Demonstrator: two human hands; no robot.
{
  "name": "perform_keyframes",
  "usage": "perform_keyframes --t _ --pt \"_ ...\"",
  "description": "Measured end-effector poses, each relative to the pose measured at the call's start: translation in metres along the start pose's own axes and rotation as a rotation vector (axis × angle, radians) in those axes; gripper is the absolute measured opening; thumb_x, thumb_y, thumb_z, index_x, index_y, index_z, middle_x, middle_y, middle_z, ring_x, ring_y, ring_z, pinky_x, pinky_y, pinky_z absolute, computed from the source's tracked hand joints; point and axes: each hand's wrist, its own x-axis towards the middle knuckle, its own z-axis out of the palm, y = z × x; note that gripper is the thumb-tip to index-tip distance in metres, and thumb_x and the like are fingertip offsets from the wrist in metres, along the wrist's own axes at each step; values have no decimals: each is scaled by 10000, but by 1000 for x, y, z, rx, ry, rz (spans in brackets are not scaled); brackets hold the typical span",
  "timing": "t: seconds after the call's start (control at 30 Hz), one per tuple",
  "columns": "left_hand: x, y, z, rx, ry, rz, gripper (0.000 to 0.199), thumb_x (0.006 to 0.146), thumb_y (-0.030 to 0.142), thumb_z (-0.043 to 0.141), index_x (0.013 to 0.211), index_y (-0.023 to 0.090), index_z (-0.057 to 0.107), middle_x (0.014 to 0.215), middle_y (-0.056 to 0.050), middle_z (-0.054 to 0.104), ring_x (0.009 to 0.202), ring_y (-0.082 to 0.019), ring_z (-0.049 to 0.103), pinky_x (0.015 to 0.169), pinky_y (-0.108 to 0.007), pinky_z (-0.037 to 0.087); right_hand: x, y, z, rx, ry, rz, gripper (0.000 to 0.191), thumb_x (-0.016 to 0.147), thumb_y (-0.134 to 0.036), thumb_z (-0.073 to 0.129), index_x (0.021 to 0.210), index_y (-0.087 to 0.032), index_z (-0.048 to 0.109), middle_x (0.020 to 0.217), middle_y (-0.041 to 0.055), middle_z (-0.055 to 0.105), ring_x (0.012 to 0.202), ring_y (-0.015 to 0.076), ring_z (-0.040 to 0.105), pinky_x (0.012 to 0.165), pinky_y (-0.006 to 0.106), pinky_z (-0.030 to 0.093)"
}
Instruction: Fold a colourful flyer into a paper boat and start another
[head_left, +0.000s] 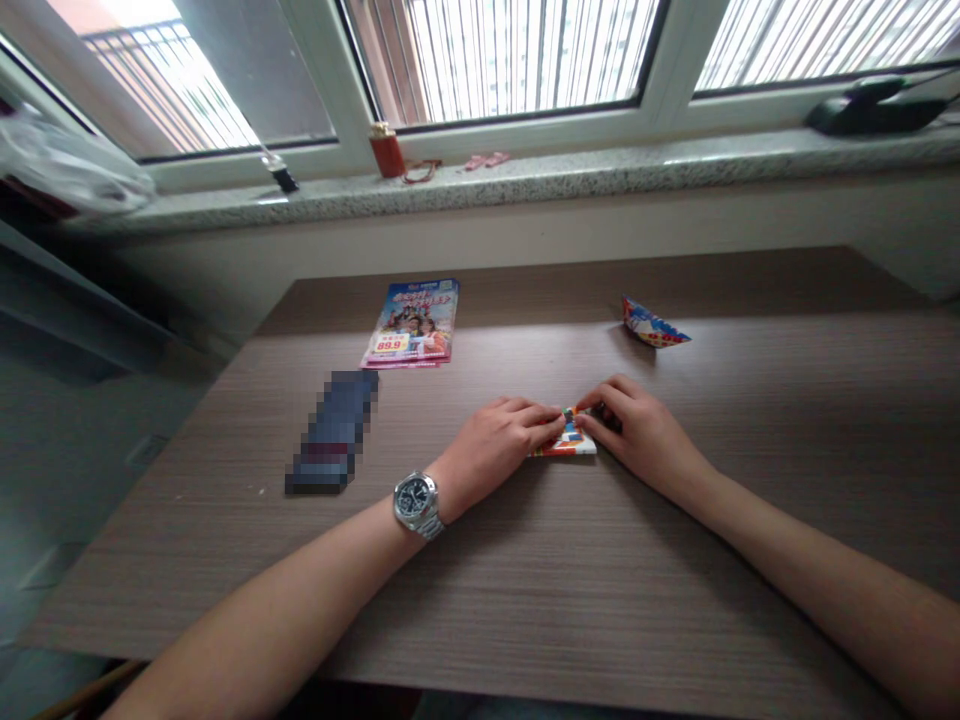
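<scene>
A small folded piece of colourful printed paper lies flat on the brown wooden table. My left hand, with a metal watch on the wrist, presses on the paper's left part with its fingers together and covers that part. At the paper's upper right, my right hand pinches the edge between thumb and fingers. Beyond my right hand stands a folded paper piece with pointed ends, blue, red and white, touched by neither hand.
A stack of printed flyers lies at the back left, with a pixelated dark flat object nearer me. Behind the table, the stone windowsill holds a red container and a black object.
</scene>
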Motion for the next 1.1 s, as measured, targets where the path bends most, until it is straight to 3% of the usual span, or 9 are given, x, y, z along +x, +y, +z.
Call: perform_keyframes --t 0.27,0.4,0.5,0.67,1.1 --pt "0 0 0 4 3 1 315 1021 232 545 1330 249 606 1354 -29 651 1155 -188 622 983 -347 483 -6 -9 -13 9 -10 -103 197 992 -308 551 1074 -219 706 1062 101 669 950 229 670 856 387 554" --pt "-1 -1 1 5 8 0 337 1021 233 546 1354 256 591 1365 -34 645 1172 -191 616 997 -353 479 -13 -11 -24 18 -180 -346 259 996 -272 551 1202 -299 705 1271 88 671 1158 247 648 972 421 549" --pt "-1 -1 1 8 3 -9 382 1013 225 559 1394 263 559 1373 -28 640 1178 -192 615 991 -349 485 -17 -13 -27 -13 -253 -433 352 998 -244 551 1330 -313 649 1410 76 622 1290 254 592 1051 434 522" --pt "-1 0 1 12 0 3 313 1010 220 565 1319 225 616 1385 -50 632 1193 -197 611 1005 -349 483 -20 -12 -26 -36 -277 -442 416 975 -226 589 1373 -341 626 1446 54 610 1278 268 619 1034 434 553" --pt "-2 -1 2 10 23 12 384 985 188 601 1365 246 589 1379 -54 637 1181 -180 627 999 -350 496 -29 -11 -21 -82 -268 -402 396 954 -217 610 1332 -326 663 1501 81 553 1305 293 593 1048 473 542"
